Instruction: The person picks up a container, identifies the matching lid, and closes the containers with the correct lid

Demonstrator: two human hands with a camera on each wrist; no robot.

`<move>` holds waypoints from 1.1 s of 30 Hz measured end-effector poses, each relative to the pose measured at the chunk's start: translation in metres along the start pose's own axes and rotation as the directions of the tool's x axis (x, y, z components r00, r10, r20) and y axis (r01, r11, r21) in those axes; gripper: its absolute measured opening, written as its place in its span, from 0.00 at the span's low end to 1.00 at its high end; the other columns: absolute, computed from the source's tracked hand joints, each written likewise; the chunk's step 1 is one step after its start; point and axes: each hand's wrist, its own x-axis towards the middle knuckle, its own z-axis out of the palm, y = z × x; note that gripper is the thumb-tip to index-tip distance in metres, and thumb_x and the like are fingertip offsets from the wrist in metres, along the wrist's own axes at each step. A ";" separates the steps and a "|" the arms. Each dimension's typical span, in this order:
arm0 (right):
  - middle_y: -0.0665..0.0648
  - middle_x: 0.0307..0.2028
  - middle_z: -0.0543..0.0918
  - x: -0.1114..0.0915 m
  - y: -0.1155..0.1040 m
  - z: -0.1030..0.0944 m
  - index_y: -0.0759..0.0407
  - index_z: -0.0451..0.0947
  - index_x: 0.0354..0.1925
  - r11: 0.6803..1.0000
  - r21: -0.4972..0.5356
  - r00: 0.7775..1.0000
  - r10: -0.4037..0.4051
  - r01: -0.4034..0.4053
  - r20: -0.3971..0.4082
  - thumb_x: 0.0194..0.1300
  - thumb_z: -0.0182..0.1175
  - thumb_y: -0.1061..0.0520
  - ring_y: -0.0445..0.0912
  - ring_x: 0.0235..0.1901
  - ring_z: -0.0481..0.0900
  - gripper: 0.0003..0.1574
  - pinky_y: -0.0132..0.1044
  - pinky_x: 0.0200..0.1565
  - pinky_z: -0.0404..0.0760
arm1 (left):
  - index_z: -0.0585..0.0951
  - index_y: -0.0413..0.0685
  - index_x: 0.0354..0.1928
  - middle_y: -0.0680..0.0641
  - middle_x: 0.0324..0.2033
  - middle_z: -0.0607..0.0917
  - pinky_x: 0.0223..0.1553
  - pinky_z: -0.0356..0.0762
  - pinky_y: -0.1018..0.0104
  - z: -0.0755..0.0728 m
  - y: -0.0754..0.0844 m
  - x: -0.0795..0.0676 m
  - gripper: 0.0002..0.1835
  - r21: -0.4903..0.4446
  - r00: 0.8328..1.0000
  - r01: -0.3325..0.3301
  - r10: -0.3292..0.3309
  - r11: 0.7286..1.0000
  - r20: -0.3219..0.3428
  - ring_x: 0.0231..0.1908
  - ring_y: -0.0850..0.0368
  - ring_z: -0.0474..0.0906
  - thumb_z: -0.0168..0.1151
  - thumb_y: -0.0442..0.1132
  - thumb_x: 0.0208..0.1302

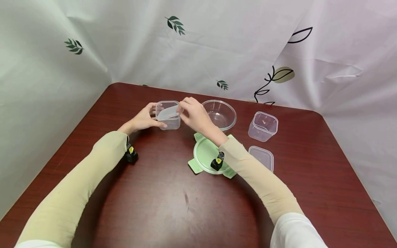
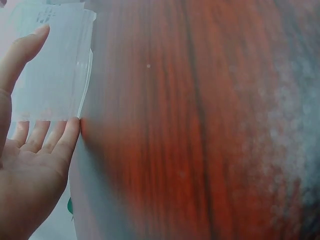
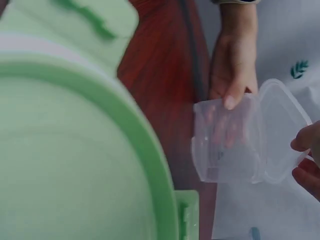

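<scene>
My left hand holds a small clear plastic container from its left side. In the left wrist view, the thumb lies along one wall of the container and the fingers are on another. My right hand pinches the edge of a clear plastic lid, which stands tilted at the container's open top. Seen from the right wrist, the lid meets the rim along one side and angles away from it. Only the fingertips of the right hand show there.
Beside the right hand stands a round glass bowl. A green round lid with side flaps lies under the right forearm. Farther right are a second clear container and a flat clear lid. White patterned cloth hangs behind the table.
</scene>
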 end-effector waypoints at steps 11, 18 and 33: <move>0.57 0.45 0.86 -0.007 -0.003 0.001 0.61 0.85 0.44 0.996 -0.086 0.969 0.025 -0.004 0.245 0.60 0.55 0.75 0.52 0.46 0.77 0.19 0.39 0.49 0.78 | 0.54 0.31 0.72 0.31 0.65 0.67 0.67 0.69 0.51 0.000 -0.005 -0.003 0.46 0.021 1.000 0.013 -0.013 1.000 0.004 0.64 0.41 0.68 0.71 0.25 0.57; 0.57 0.48 0.86 -0.006 -0.002 0.004 0.61 0.85 0.48 0.997 -0.083 0.959 0.026 -0.003 0.283 0.60 0.54 0.75 0.52 0.49 0.77 0.22 0.39 0.51 0.78 | 0.54 0.31 0.72 0.31 0.66 0.66 0.68 0.68 0.51 0.000 -0.006 -0.002 0.46 0.006 1.000 0.006 -0.006 1.000 0.005 0.64 0.41 0.68 0.71 0.25 0.56; 0.58 0.59 0.82 0.002 0.001 0.008 0.60 0.83 0.57 0.993 -0.105 0.931 0.080 -0.046 0.356 0.68 0.61 0.64 0.52 0.59 0.75 0.20 0.38 0.63 0.73 | 0.53 0.30 0.73 0.31 0.67 0.65 0.70 0.64 0.49 -0.003 -0.002 -0.001 0.47 0.042 1.000 0.002 -0.003 0.999 0.012 0.67 0.38 0.66 0.71 0.27 0.57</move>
